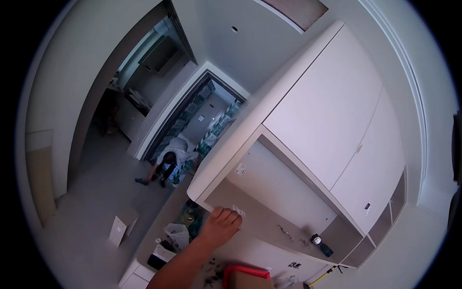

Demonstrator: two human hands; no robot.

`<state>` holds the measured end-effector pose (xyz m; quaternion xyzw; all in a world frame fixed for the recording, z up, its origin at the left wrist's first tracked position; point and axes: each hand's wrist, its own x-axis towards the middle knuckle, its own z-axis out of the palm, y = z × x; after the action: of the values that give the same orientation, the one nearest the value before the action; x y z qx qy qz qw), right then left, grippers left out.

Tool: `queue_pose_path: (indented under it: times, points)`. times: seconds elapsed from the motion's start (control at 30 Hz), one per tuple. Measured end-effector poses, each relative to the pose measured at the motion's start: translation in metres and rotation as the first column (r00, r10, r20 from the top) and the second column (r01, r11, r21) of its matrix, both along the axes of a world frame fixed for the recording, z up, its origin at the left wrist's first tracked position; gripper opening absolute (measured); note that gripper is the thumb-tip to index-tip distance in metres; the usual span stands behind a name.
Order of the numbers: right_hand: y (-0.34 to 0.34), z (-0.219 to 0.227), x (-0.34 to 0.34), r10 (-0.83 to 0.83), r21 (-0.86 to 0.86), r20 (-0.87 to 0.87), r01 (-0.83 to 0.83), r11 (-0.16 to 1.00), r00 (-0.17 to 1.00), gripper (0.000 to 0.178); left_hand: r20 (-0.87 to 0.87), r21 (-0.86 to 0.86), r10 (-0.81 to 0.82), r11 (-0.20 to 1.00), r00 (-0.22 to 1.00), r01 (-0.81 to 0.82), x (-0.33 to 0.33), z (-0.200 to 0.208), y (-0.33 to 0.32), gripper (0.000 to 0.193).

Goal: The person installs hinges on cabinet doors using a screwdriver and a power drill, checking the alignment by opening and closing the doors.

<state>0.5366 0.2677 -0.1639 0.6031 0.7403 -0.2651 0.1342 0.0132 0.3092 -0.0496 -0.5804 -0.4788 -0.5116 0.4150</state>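
Observation:
My left hand [220, 225] reaches up from the lower edge, its fingers curled closed at the front edge of the open shelf [260, 212]. Whether they grip the shelf's edge or a small thing cannot be made out. Just past the fingertips, a small whitish piece [238, 210] lies on the shelf. Farther right on the same board are scattered small metal fittings [286, 233] and a dark tool [325, 249] with a bright round end. Above the shelf hangs a pale cabinet with closed doors [332, 96]. My right hand is out of view.
Below the shelf, a counter holds a clear plastic bag [178, 235], bottles and a red-rimmed box [248, 270]. A yellow pole [320, 276] leans at the lower right. Left, a bent panel [123, 227] stands on the floor. A person [174, 153] stoops by the far doorway.

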Motion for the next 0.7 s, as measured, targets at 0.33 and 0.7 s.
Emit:
queue_pose_path:
  times: [0.33, 0.7]
  points:
    - [-0.002, -0.037, 0.034, 0.007, -0.068, -0.083, -0.013, 0.998, 0.997, 0.051, 0.009, -0.034, 0.004, 0.999, 1.0, -0.004, 0.015, 0.004, 0.014, 0.039]
    - [-0.038, -0.184, 0.103, -0.127, -0.165, -0.375, 0.069, 0.984, 0.918, 0.052, -0.048, -0.105, 0.094, 0.99, 0.994, -0.099, 0.039, 0.014, 0.015, 0.043]
